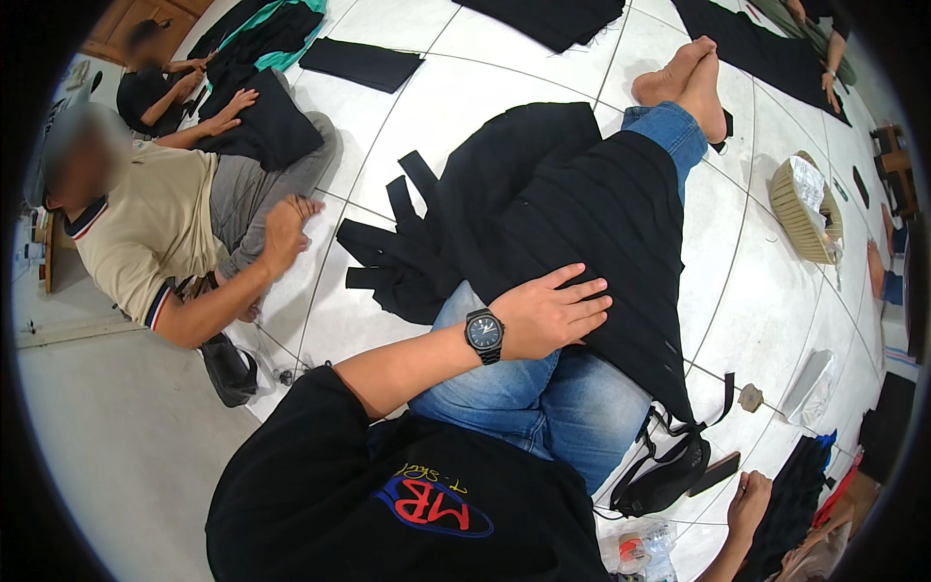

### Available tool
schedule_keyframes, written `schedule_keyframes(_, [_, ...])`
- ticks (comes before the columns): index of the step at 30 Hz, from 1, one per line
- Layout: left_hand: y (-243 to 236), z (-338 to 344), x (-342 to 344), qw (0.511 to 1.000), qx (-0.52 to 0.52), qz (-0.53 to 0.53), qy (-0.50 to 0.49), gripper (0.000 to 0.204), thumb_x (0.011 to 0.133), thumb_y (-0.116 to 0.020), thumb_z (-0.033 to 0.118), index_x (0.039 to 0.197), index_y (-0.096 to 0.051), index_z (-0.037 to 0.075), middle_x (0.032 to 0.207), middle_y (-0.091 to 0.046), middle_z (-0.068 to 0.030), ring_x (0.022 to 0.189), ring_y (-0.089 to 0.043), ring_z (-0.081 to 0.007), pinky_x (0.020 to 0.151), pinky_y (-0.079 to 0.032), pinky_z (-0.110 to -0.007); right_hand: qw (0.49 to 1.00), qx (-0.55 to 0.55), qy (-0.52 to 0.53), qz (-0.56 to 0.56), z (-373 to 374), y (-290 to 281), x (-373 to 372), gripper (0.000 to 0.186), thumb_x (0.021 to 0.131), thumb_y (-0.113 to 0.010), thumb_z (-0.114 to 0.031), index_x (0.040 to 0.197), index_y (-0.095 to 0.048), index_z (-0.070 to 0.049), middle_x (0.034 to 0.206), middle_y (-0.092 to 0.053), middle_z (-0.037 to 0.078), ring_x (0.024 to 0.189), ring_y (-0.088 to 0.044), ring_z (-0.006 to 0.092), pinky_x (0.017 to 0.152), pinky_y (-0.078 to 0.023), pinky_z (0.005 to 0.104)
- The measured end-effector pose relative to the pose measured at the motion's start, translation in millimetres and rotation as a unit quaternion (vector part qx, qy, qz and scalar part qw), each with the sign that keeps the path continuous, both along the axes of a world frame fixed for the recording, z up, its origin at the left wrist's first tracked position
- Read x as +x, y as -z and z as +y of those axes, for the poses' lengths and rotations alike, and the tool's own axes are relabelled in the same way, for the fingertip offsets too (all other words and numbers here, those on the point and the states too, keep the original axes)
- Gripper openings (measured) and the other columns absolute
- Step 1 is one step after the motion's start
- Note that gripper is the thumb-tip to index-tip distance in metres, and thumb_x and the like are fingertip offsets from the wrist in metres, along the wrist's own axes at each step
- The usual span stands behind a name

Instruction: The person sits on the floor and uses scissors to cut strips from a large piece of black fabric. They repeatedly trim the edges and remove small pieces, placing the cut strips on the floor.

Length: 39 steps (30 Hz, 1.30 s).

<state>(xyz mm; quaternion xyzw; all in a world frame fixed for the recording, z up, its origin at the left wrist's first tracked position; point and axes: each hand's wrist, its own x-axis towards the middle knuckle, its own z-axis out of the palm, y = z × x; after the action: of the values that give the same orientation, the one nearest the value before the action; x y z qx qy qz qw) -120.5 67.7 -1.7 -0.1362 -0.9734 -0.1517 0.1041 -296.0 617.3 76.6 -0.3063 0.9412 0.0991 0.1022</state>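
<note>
My left hand (558,312), with a black watch on its wrist, lies with fingers spread on black pleated fabric (601,233) draped over my outstretched legs in jeans. Loose black strips fan out at the fabric's left side. My right hand (749,500) is at the lower right with curled fingers; what they hold, if anything, I cannot make out. Near it lie a black phone (716,472) and a black bag with straps (659,475) on the white tiled floor (727,272).
A co-worker in a beige shirt (145,223) sits close on the left, another (145,102) behind. Other people's limbs show at right. Around lie a beige basket (795,223), dark cloth pieces (359,63), a plastic package (810,388) and plastic bags (645,548).
</note>
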Motion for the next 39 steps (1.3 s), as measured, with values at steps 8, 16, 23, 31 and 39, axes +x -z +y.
schedule_keyframes(8, [1, 3, 1, 1.000, -0.001, 0.006, -0.007, 0.043, 0.091, -0.070, 0.029, 0.129, -0.067, 0.010, 0.143, -0.061, -0.0054, 0.141, -0.049, -0.0207, 0.121, -0.031, -0.048, 1.000, 0.019, 0.007, 0.012, 23, 3, -1, 0.027, 0.098, -0.055, -0.014, 0.078, -0.048, 0.002, 0.079, -0.051, 0.022, 0.080, -0.048, 0.0421, 0.073, -0.038, 0.0510])
schedule_keyframes(16, [0, 1, 1, 1.000, 0.004, 0.002, -0.011, 0.044, 0.089, -0.071, 0.030, 0.128, -0.068, 0.010, 0.142, -0.062, -0.0047, 0.140, -0.050, -0.0206, 0.121, -0.032, -0.048, 0.998, 0.021, 0.061, 0.028, 60, 4, -5, 0.025, 0.097, -0.058, -0.011, 0.078, -0.050, 0.003, 0.076, -0.053, 0.025, 0.079, -0.049, 0.0456, 0.072, -0.038, 0.0538])
schedule_keyframes(23, [-2, -2, 6, 1.000, -0.009, 0.006, -0.010, 0.044, 0.089, -0.072, 0.030, 0.128, -0.068, 0.011, 0.143, -0.061, -0.0050, 0.140, -0.050, -0.0213, 0.121, -0.031, -0.048, 0.978, -0.013, 0.203, 0.042, 177, 11, -18, 0.042, 0.107, -0.051, -0.022, 0.076, -0.042, 0.005, 0.065, -0.039, 0.026, 0.061, -0.040, 0.0431, 0.058, -0.032, 0.0495])
schedule_keyframes(31, [-1, -10, 1, 0.999, -0.033, -0.038, -0.004, 0.045, 0.088, -0.070, 0.032, 0.126, -0.067, 0.007, 0.140, -0.062, -0.0078, 0.141, -0.048, -0.0242, 0.121, -0.028, -0.049, 0.900, 0.297, 0.247, 0.202, 339, -95, -41, 0.046, 0.107, -0.043, -0.032, 0.102, -0.067, 0.006, 0.098, -0.070, 0.028, 0.082, -0.068, 0.0429, 0.070, -0.054, 0.0506])
schedule_keyframes(39, [-58, 21, -25, 0.977, 0.203, -0.054, -0.023, 0.048, 0.088, -0.074, 0.033, 0.123, -0.069, 0.002, 0.132, -0.067, -0.0152, 0.135, -0.055, -0.0322, 0.116, -0.034, -0.051, 0.577, -0.692, 0.429, -0.067, 31, -29, -70, 0.051, 0.111, -0.038, -0.035, 0.121, -0.061, 0.009, 0.125, -0.066, 0.021, 0.118, -0.062, 0.0270, 0.103, -0.048, 0.0388])
